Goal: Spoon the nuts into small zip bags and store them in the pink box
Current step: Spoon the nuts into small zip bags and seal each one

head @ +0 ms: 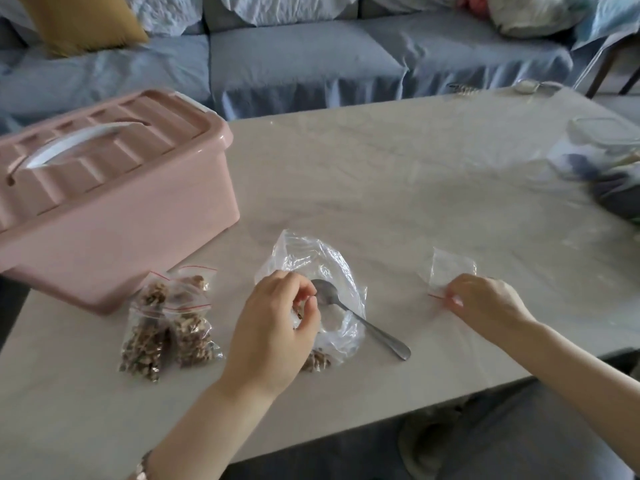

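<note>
The pink box (114, 216) stands at the table's left with its lid on and a white handle on top. In front of it lie several small zip bags of nuts (166, 323). A large clear plastic bag (311, 265) lies in the middle, almost flat, with a few nuts (316, 361) at its near end. A metal spoon (360, 320) rests across it. My left hand (273, 327) hovers over that bag, its fingers curled and pinching a few nuts beside the spoon's bowl. My right hand (485, 303) pinches the red-lined mouth of an empty small zip bag (446, 268).
The pale table (381, 174) runs to its near edge just below my wrists. A clear lidded container (606, 133) and dark items sit at the far right. A blue sofa (311, 57) with a mustard cushion stands behind the table.
</note>
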`<state>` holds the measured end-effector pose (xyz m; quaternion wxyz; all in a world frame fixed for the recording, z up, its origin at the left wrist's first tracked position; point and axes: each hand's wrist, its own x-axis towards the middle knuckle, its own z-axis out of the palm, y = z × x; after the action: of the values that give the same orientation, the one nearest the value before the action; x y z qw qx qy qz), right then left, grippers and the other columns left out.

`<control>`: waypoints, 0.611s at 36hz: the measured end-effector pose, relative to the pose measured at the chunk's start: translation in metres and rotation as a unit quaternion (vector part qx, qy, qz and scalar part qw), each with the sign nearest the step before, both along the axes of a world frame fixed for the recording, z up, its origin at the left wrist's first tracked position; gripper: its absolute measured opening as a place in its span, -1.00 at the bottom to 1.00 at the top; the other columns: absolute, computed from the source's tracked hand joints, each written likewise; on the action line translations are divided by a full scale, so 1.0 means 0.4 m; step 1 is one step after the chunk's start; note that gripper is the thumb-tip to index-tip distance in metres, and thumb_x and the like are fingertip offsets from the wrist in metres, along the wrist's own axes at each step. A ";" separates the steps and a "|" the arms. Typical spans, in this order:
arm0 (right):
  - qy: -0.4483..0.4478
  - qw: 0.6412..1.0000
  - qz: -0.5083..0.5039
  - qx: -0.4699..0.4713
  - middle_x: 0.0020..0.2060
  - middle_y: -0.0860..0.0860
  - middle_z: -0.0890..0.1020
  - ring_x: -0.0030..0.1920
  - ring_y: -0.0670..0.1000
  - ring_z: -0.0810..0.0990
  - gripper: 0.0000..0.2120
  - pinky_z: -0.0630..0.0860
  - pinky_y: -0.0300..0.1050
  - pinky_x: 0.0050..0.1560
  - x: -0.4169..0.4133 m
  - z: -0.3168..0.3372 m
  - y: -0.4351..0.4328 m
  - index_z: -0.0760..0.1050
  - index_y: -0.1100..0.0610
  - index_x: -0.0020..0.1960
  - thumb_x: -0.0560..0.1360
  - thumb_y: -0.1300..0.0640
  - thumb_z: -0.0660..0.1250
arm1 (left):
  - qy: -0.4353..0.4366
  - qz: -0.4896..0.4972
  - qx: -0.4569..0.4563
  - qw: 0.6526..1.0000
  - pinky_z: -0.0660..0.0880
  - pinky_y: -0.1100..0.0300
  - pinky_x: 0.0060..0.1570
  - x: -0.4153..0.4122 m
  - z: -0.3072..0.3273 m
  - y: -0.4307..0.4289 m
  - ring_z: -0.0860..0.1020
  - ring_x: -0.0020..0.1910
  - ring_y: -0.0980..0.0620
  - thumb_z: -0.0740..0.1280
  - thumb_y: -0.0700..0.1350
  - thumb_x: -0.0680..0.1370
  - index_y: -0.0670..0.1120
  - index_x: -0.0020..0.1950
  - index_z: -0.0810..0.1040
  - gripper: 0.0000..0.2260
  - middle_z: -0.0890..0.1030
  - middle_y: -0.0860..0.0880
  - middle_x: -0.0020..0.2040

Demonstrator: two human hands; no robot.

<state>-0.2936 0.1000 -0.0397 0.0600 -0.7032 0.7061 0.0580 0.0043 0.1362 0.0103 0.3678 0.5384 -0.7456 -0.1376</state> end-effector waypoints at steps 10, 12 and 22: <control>0.043 0.998 -0.037 -0.016 -0.20 -0.03 0.56 -0.17 0.06 0.52 -0.88 0.24 -0.22 -0.32 0.010 -0.021 -0.013 0.52 0.12 -0.13 0.49 0.08 0.27 | -0.013 -0.018 0.058 0.998 0.30 0.52 -0.17 0.005 -0.005 0.013 0.45 -0.23 0.17 0.17 -0.02 0.45 -0.05 -0.16 0.50 -0.84 0.52 0.11 -0.27; 0.054 0.998 -0.034 -0.006 -0.13 -0.05 0.56 -0.13 0.06 0.55 -0.80 0.27 -0.21 -0.28 0.012 -0.013 -0.017 0.55 0.12 -0.06 0.51 0.00 0.27 | -0.013 -0.013 0.075 0.997 0.30 0.53 -0.18 0.007 -0.007 0.012 0.47 -0.22 0.18 0.24 -0.07 0.46 -0.04 -0.15 0.51 -0.92 0.53 0.13 -0.26; -0.045 0.998 -0.002 -0.035 0.04 -0.09 0.56 0.05 0.00 0.52 -0.76 0.39 -0.18 -0.14 -0.006 -0.005 -0.004 0.51 0.02 0.12 0.53 -0.06 0.25 | -0.050 -0.046 0.141 0.988 0.40 0.42 -0.21 -0.020 -0.008 0.010 0.48 -0.18 0.27 0.29 -0.11 0.51 0.04 0.01 0.55 -0.89 0.55 0.15 -0.17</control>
<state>-0.2961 0.0984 -0.0415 0.0670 -0.7052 0.7058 0.0011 -0.0037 0.1403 0.0072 0.2440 0.5561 -0.7602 -0.2310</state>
